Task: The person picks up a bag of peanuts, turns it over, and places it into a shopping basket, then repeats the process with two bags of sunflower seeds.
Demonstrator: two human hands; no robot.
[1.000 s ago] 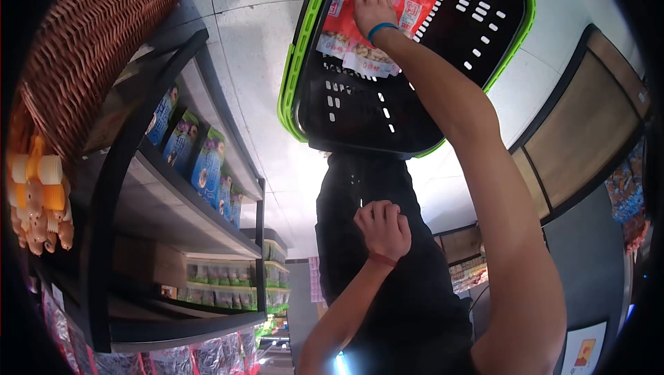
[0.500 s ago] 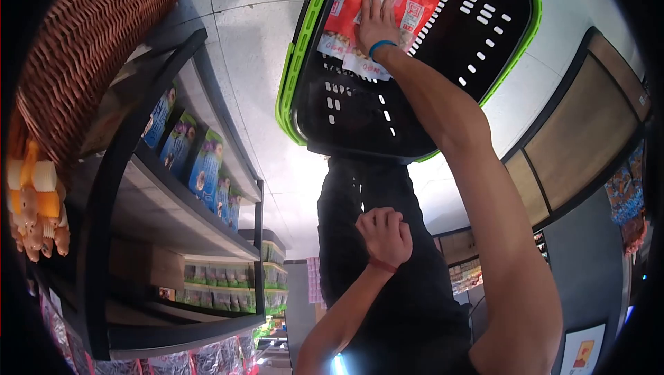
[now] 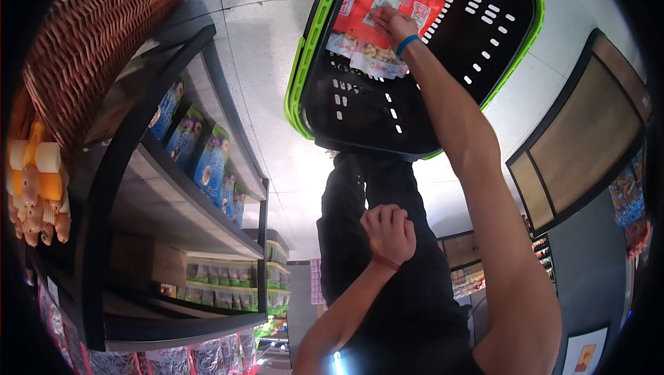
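Note:
My right hand [image 3: 395,24], with a blue band at the wrist, is in a black basket with a green rim [image 3: 294,91]. Its fingers are slightly bent and apart, the tips at the surface of a red and clear packet [image 3: 360,21]. Several such packets, with pale, peanut-like pieces showing through, lie flat at the basket's upper left. My left hand [image 3: 389,235], with a red band at the wrist, is curled into a fist above my dark trousers. Nothing shows in it.
At the left, a dark-framed shelf [image 3: 200,199] holds blue packets [image 3: 211,161] and green-topped packs [image 3: 221,275]. A brown wicker basket [image 3: 104,36] stands at the upper left. A tan-panelled unit [image 3: 588,133] is on the right. Pale floor tiles [image 3: 259,43] surround the basket.
My right hand has gone from lying spread flat on the packets to a narrower, slightly bent pose. In view, the basket has shifted slightly right. My left hand stays curled.

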